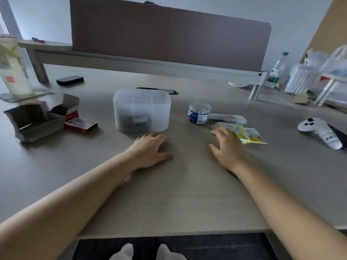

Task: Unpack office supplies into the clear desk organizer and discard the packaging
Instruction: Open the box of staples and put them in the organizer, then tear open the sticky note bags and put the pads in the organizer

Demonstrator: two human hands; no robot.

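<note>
The clear desk organizer point(141, 109) stands mid-desk with dark small items in its compartments. My left hand point(152, 149) rests flat on the desk just in front of it, holding nothing. My right hand point(228, 145) lies on the desk with its fingertips at the edge of a yellow plastic packet point(249, 135); whether it touches is unclear. Behind the packet sits a small clear jar point(199, 112) with a blue label and a flat white pack point(228, 118). At the left lie opened grey cardboard boxes point(35, 121) and a red box point(80, 125).
A white game controller point(319, 132) lies at the right. A black phone point(69, 80) and a tall pale cup point(16, 72) are at the back left. A brown divider panel point(169, 34) closes the desk's far side. A water bottle point(277, 70) and bags stand far right.
</note>
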